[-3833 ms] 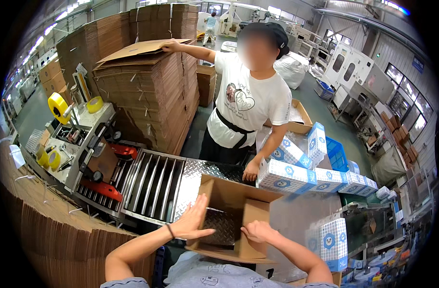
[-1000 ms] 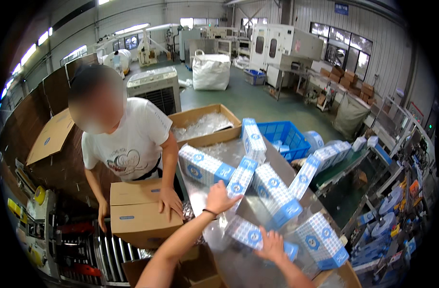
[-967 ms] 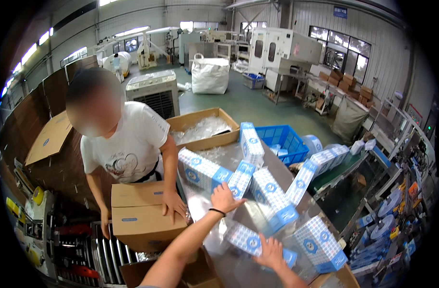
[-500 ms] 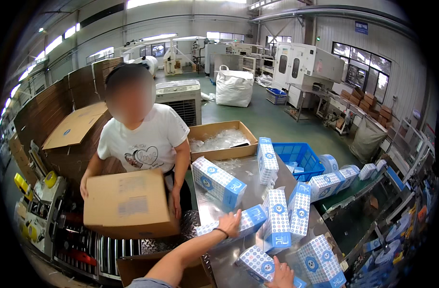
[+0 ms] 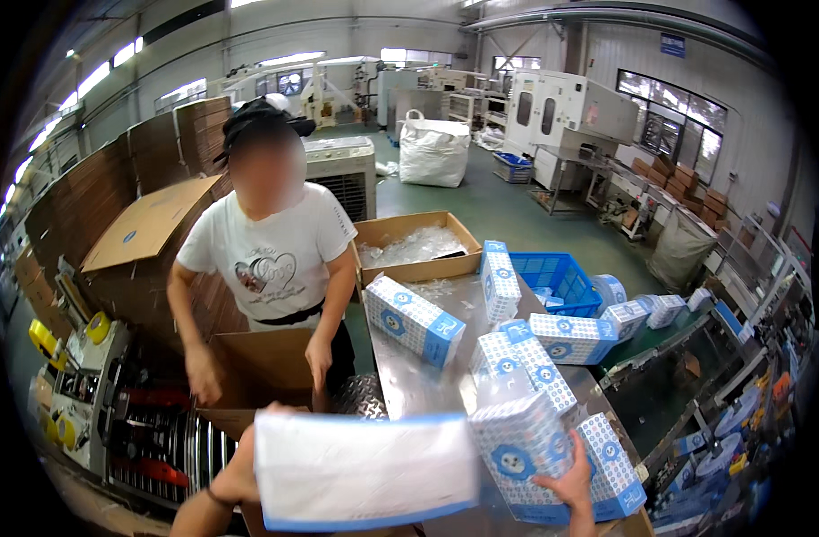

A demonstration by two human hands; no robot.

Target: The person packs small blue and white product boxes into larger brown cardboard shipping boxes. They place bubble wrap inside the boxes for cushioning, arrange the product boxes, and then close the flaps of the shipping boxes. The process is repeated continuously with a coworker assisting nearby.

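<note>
My left hand, mostly hidden, grips one end of a long white pack with blue edges. This pack is raised close in front of me, its plain white side showing, and is slightly blurred. My right hand has its thumb and fingers on the right side of a blue-and-white patterned pack, tilted over the metal table. Beside my right hand another patterned pack stands on the table. Just beyond are more such packs.
Across from me a co-worker has both hands at an open cardboard box beside a roller conveyor. A carton of clear plastic and a blue crate stand beyond the table. Several packs line the right side.
My left hand has lifted its pack off the table toward me and left. My right hand has raised and tilted its pack. The co-worker's closed box gives way to an open one.
</note>
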